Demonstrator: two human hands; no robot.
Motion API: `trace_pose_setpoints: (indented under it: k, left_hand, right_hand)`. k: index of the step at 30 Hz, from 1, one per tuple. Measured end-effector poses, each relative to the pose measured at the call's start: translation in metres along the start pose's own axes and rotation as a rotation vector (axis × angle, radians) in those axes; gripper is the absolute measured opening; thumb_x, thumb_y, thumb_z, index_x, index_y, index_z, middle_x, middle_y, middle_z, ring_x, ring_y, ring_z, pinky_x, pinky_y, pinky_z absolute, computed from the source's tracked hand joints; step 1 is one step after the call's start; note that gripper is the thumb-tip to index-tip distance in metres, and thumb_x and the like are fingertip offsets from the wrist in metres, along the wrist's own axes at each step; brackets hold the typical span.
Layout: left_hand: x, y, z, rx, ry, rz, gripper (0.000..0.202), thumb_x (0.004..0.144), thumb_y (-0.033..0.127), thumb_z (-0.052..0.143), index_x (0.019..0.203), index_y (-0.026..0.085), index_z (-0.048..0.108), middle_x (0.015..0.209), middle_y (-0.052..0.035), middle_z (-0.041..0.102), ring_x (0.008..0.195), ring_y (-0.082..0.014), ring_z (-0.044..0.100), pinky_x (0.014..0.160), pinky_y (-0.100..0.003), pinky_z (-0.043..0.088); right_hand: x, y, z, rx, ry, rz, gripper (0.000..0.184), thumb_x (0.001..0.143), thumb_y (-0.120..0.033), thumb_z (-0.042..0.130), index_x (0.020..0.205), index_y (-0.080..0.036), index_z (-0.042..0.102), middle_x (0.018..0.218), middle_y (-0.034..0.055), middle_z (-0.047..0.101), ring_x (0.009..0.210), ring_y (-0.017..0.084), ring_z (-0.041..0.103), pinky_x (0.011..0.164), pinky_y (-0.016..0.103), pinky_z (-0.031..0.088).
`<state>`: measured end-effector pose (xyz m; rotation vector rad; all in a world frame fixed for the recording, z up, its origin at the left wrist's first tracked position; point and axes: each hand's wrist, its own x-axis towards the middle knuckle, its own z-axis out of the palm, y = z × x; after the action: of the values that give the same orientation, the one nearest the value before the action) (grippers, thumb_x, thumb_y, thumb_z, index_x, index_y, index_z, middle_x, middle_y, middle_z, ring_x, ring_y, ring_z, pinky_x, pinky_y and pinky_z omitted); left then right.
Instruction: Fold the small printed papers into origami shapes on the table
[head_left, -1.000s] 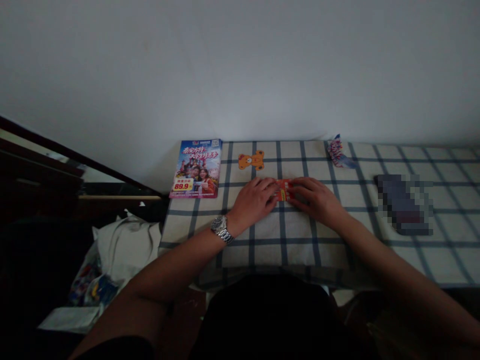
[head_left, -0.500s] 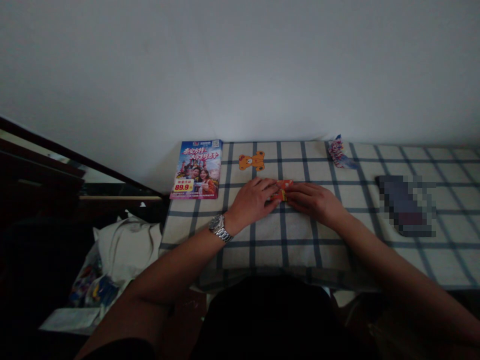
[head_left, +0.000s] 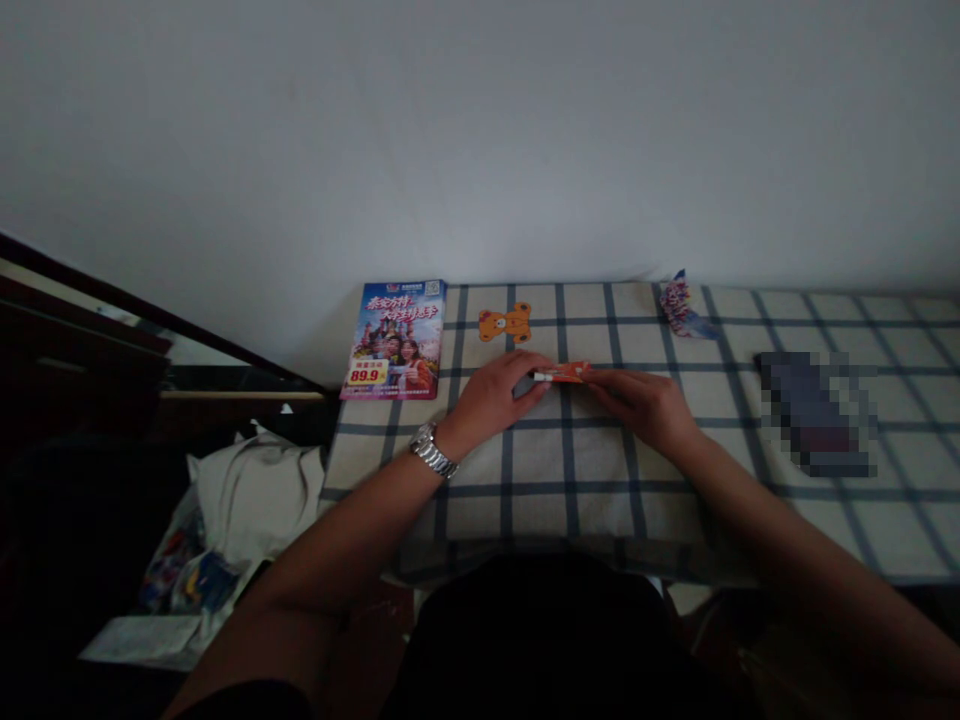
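Before us spreads a checked cloth (head_left: 529, 468), running along the foot of a wall (head_left: 480, 140). On the left, below its edge, slumps a white bag (head_left: 247, 490). At the right lies a dark slab (head_left: 814, 415), blocked out, so we can read nothing on it. At the cloth's far left is a flyer (head_left: 397, 335) in Chinese; its top line seems to say 泰安方特, its label (head_left: 365, 374) gives 89.9 in red, and a code square (head_left: 432, 287) fills the far right corner.

Our right hand (head_left: 649, 402) pinches the right end of the paper (head_left: 574, 372), fingers together. Our left hand (head_left: 496, 402) curls thumb and forefinger round its white end; whether they grip, we cannot tell. Farther off lie a crumpled wrapper (head_left: 677, 303), right, and a flat bear (head_left: 505, 323), left. A steel watch (head_left: 433, 450) sits behind our left hand.

Smallest is that orange paper, between our hands, nearer than the bear, its print unreadable. We judge the step in hand to be folding or turning it; the next move calls for lined-up edges and a light, steady pinch.
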<state>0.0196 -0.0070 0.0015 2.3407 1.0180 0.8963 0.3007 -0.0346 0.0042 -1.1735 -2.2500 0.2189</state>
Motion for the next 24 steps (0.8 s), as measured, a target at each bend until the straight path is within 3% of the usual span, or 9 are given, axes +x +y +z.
trace_pose_setpoints:
  k: [5, 9, 12, 17, 20, 24]
  left_hand:
    - [0.0, 0.005, -0.004, -0.108, 0.085, -0.083, 0.016, 0.105, 0.035, 0.066, 0.115, 0.023, 0.07, 0.112, -0.0034, 0.077, 0.106, -0.0189, 0.073, 0.098, -0.035, 0.056]
    - [0.001, 0.009, -0.003, -0.249, 0.111, -0.145, 0.02, 0.105, 0.04, 0.066, 0.108, 0.021, 0.072, 0.1, -0.003, 0.076, 0.093, -0.0168, 0.071, 0.089, -0.031, 0.057]
    - [0.002, 0.009, -0.002, -0.377, 0.118, -0.211, 0.027, 0.104, 0.046, 0.066, 0.104, 0.02, 0.072, 0.092, -0.0023, 0.074, 0.083, -0.0154, 0.068, 0.079, -0.027, 0.055]
    - [0.004, 0.004, -0.001, -0.489, 0.12, -0.275, 0.038, 0.102, 0.056, 0.065, 0.101, 0.018, 0.072, 0.085, -0.002, 0.07, 0.075, -0.0145, 0.062, 0.067, -0.024, 0.05]
    - [0.004, 0.002, -0.001, -0.496, 0.113, -0.274, 0.038, 0.101, 0.056, 0.066, 0.097, 0.018, 0.07, 0.082, -0.0009, 0.067, 0.072, -0.0138, 0.06, 0.064, -0.024, 0.047]
    - [0.003, 0.004, 0.0, -0.445, 0.071, -0.274, 0.035, 0.101, 0.054, 0.066, 0.095, 0.019, 0.069, 0.078, 0.0004, 0.065, 0.07, -0.0135, 0.058, 0.063, -0.024, 0.045]
  right_hand:
    - [0.004, -0.005, -0.007, 0.059, 0.03, 0.052, 0.022, 0.106, -0.03, 0.06, 0.118, -0.026, 0.077, 0.106, 0.0048, 0.085, 0.086, 0.023, 0.082, 0.075, 0.033, 0.065]
    - [0.01, -0.014, -0.011, 0.124, 0.05, 0.11, 0.019, 0.106, -0.032, 0.06, 0.108, -0.025, 0.077, 0.099, 0.0038, 0.084, 0.084, 0.022, 0.081, 0.072, 0.033, 0.063]
    - [0.016, -0.021, -0.013, 0.217, 0.062, 0.178, 0.019, 0.104, -0.037, 0.062, 0.102, -0.024, 0.076, 0.089, 0.0036, 0.082, 0.072, 0.02, 0.077, 0.064, 0.03, 0.062]
    - [0.028, -0.028, -0.014, 0.372, 0.004, 0.252, 0.022, 0.103, -0.04, 0.062, 0.101, -0.022, 0.075, 0.086, 0.0035, 0.081, 0.071, 0.018, 0.075, 0.066, 0.029, 0.061]
    - [0.035, -0.03, -0.012, 0.43, -0.066, 0.286, 0.024, 0.103, -0.042, 0.064, 0.108, -0.022, 0.076, 0.093, 0.004, 0.083, 0.074, 0.018, 0.076, 0.067, 0.029, 0.06]
    - [0.043, -0.033, -0.01, 0.458, -0.158, 0.302, 0.03, 0.101, -0.048, 0.067, 0.107, -0.022, 0.079, 0.087, 0.0029, 0.082, 0.07, 0.018, 0.074, 0.062, 0.027, 0.056]
